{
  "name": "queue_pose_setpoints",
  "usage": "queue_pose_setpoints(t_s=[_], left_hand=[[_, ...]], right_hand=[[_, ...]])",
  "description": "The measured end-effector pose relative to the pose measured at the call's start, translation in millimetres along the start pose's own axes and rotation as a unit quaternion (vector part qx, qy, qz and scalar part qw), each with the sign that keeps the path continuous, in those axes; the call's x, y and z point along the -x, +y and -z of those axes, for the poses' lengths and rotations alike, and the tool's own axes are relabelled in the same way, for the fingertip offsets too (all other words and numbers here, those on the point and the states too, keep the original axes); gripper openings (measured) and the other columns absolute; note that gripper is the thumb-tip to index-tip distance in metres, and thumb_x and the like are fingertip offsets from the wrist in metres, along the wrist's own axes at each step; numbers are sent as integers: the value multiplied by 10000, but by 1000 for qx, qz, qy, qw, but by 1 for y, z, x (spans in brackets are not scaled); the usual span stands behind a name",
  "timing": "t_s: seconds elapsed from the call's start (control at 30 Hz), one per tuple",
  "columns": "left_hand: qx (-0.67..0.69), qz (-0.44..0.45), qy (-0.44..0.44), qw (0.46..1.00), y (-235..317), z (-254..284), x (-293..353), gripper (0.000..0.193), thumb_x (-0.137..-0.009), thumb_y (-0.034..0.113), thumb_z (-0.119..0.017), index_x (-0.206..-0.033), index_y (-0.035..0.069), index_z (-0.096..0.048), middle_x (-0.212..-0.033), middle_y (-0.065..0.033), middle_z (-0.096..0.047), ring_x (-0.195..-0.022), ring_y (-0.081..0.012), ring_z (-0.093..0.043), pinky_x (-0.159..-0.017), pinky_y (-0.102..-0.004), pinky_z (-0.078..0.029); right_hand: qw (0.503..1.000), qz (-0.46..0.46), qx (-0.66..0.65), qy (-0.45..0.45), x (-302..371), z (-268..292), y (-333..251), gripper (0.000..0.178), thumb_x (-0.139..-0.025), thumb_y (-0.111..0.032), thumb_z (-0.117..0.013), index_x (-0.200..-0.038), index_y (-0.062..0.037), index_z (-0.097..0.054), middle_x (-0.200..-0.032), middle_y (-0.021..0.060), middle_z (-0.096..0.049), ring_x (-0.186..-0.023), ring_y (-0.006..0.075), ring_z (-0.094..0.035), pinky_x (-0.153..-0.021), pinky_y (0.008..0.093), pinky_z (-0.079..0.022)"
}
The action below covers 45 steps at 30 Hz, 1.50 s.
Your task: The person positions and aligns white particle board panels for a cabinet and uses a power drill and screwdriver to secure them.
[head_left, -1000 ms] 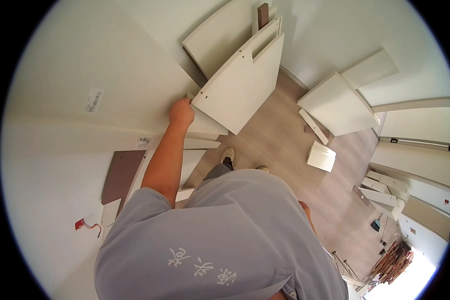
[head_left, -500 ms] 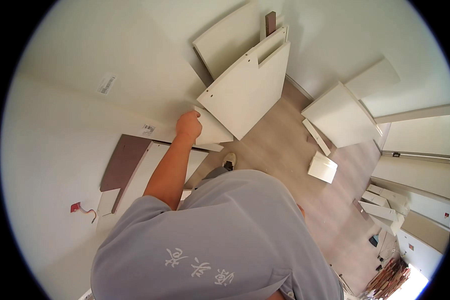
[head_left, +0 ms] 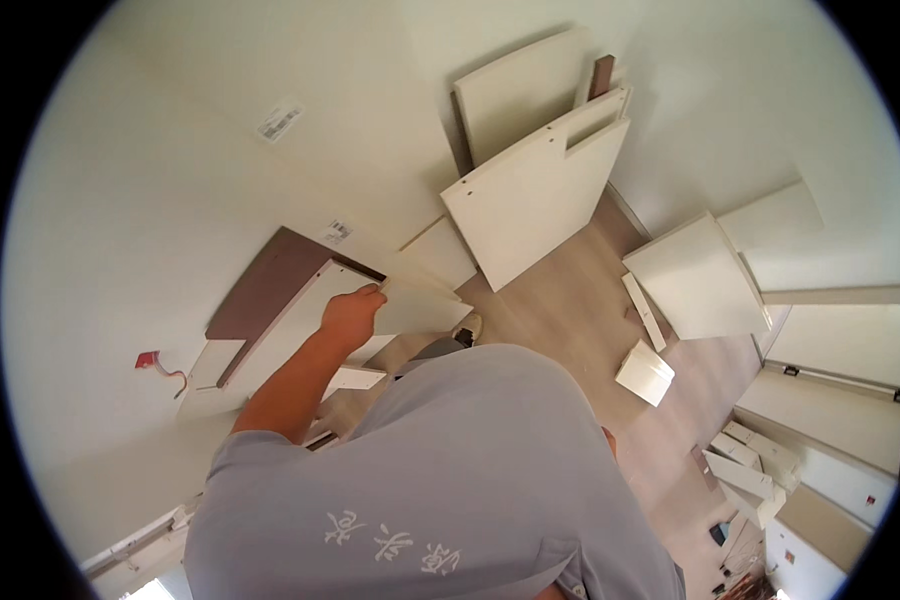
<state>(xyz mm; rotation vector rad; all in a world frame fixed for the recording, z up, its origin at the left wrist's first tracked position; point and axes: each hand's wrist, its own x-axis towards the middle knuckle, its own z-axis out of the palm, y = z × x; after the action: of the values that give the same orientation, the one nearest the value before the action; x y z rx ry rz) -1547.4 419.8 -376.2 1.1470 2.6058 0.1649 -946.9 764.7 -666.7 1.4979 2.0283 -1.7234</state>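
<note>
My left hand is closed on the upper edge of a white board, fingers curled over its corner. That board is tilted beside my shoe. Just beyond it, a smaller pale panel leans against the wall. Left of the hand, a larger white panel stands in front of a brown panel, both leaning on the wall. Of my right hand, only a sliver of skin shows past the grey shirt; its fingers are hidden.
Ahead, a large white panel with a notch leans with others on the wall. At right lie a leaning white panel, a narrow strip and a small white block. Stacked white boards sit farther right. Red-ended wires stick out at left.
My left hand has moved nearer and to the left with the white board, away from the leaning panels. The smaller panel against the wall now shows more fully. The view has shifted too.
</note>
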Motion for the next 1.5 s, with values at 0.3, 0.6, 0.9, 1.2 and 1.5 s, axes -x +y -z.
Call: queue_pose_setpoints(t_s=[0.3,0.6,0.9,1.2,1.5], left_hand=[[5,52,-31,998,-87,-28,76,335,-813,-31,-586,-1059,161,-707,-1183,-13,-715,-946,-277,-713,-771,-409,-585],[-8,108,4,994,-171,-62,107,317,-804,-10,-608,-1028,168,-745,-1172,9,-719,-976,-248,-717,-799,-384,-584],[131,48,44,989,-134,-95,50,325,-837,-2,-621,-1135,100,-703,-1165,-109,-690,-1135,-333,-629,-998,-444,-511],[22,-10,-168,986,-124,-155,-74,459,-951,80,-501,-1408,55,-540,-1527,-204,-482,-1353,-381,-519,-1068,-476,-482],[93,15,-151,984,-130,-170,-101,342,-978,160,-519,-1280,79,-657,-1448,-237,-549,-1257,-426,-574,-1055,-488,-472]], right_hand=[[1000,-17,-16,3,-27,2,-67,352,-944,-287,-635,-1149,-24,-750,-1060,166,-766,-1001,236,-722,-906,359,-550],[995,-97,13,-17,-4,-2,-146,370,-948,-243,-619,-1179,29,-716,-1059,149,-766,-978,224,-723,-870,338,-572],[998,-49,49,6,-5,-16,-112,322,-977,-257,-649,-1159,-7,-739,-1083,132,-766,-1011,215,-720,-904,337,-553],[985,-120,91,83,61,-6,-125,270,-948,-243,-670,-1112,-48,-758,-1054,131,-772,-998,237,-730,-873,342,-560],[979,-129,120,101,101,-39,-87,263,-925,-246,-691,-1108,-67,-751,-1019,113,-773,-975,230,-733,-865,340,-561]])
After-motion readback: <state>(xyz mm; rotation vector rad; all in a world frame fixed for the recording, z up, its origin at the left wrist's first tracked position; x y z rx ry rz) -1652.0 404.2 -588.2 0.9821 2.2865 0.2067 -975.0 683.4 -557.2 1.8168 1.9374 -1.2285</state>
